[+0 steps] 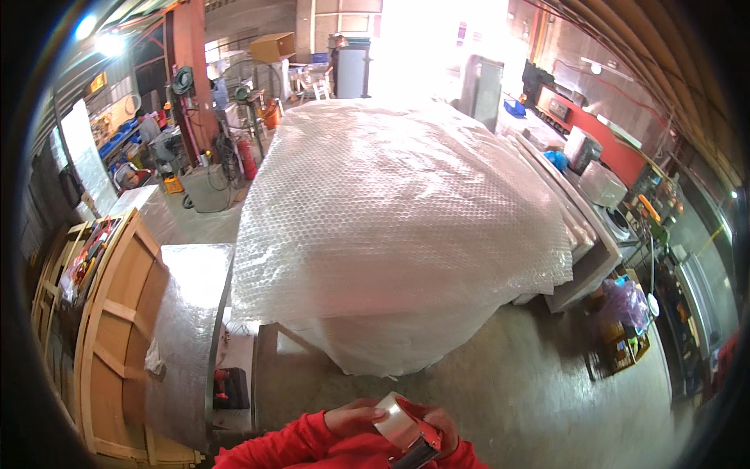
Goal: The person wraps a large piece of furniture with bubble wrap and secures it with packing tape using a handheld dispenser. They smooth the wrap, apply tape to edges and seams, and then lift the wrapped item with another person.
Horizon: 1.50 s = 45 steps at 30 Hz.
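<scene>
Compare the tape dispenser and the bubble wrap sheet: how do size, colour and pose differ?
The tape dispenser is small; the bubble wrap sheet is far larger. The dispenser has red and dark parts; the sheet looks whitish. The dispenser is held in the left hand and right hand; the sheet lies draped. Both look shiny.

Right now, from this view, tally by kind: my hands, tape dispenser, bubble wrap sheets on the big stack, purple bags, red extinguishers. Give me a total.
Hands (left hand, right hand): 2
Tape dispenser: 1
Bubble wrap sheet: 1
Purple bag: 1
Red extinguisher: 1
Total: 6
</scene>
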Tool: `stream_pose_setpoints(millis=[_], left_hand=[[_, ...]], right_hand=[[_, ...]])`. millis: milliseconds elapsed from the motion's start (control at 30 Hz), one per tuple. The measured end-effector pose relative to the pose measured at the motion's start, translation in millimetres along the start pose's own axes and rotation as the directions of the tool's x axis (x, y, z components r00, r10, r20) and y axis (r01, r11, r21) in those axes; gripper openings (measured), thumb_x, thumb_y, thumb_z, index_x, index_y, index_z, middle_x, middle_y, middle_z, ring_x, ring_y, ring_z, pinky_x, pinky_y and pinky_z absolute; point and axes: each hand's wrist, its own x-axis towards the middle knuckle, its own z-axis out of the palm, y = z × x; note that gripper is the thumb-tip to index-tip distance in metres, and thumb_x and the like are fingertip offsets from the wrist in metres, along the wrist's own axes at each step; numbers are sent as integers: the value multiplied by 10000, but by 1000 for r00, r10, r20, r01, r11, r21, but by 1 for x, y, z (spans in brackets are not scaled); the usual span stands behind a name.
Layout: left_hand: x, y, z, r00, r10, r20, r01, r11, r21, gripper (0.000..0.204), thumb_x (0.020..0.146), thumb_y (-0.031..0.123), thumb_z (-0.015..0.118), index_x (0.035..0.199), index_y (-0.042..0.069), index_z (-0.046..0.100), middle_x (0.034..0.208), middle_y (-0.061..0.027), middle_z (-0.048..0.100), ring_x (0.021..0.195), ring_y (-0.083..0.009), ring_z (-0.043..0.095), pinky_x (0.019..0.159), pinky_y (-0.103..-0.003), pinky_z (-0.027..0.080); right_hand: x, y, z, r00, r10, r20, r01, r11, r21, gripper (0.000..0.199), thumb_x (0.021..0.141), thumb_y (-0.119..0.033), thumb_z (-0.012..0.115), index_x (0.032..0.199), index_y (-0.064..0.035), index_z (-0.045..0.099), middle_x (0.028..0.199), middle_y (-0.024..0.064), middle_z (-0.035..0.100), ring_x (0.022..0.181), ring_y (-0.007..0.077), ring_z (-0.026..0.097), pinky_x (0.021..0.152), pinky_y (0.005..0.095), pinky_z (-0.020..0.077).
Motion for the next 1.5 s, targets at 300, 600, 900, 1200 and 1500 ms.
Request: stream_pose_setpoints(millis=[300, 600, 900, 1200, 1500], left_hand=[[29, -4, -17, 880, 218, -421, -37, 917, 397, 531, 1047, 452, 485, 1159, -31, 677, 1096, -100, 697, 987, -158, 637, 888, -318, 503], [26, -9, -30, 700, 553, -451, 120, 532, 838, 617, 972, 521, 569, 779, -55, 678, 603, -126, 523, 599, -131, 512, 580, -389, 450], [35, -2, -44, 830, 196, -522, 1, 936, 353, 313, 983, 290, 647, 868, 2, 696, 812, -59, 666, 704, -138, 620, 642, -298, 510], [25, -4, -32, 852, 58, -520, -6, 995, 101, 435, 1018, 284, 551, 1163, -125, 588, 1093, -267, 682, 946, -329, 699, 861, -401, 569], [28, -13, -47, 881, 51, -470, -6, 995, 97, 428, 1021, 264, 528, 1153, -140, 586, 1102, -258, 679, 966, -332, 694, 869, -416, 563]], right_hand=[[6, -4, 3, 670, -674, 310, 620, 279, -733, 551, 716, -226, 869, 1148, -68, 565, 952, 74, 645, 829, 262, 679, 767, 417, 572], [2, -2, 8, 616, -733, 289, 670, 294, -682, 511, 753, -168, 807, 1195, -31, 590, 939, 64, 655, 835, 270, 684, 804, 431, 571], [3, -10, 17, 744, -591, 312, 630, 464, -623, 597, 754, -189, 801, 1264, -9, 548, 1023, 127, 650, 960, 347, 671, 890, 463, 528], [-3, -5, 22, 711, -637, 298, 621, 370, -691, 686, 778, -249, 796, 1332, 16, 489, 1098, 152, 629, 1043, 368, 642, 925, 465, 510], [-6, 5, 20, 698, -631, 339, 657, 375, -654, 685, 802, -288, 775, 1346, 21, 496, 1122, 157, 622, 1046, 357, 638, 940, 464, 509]])
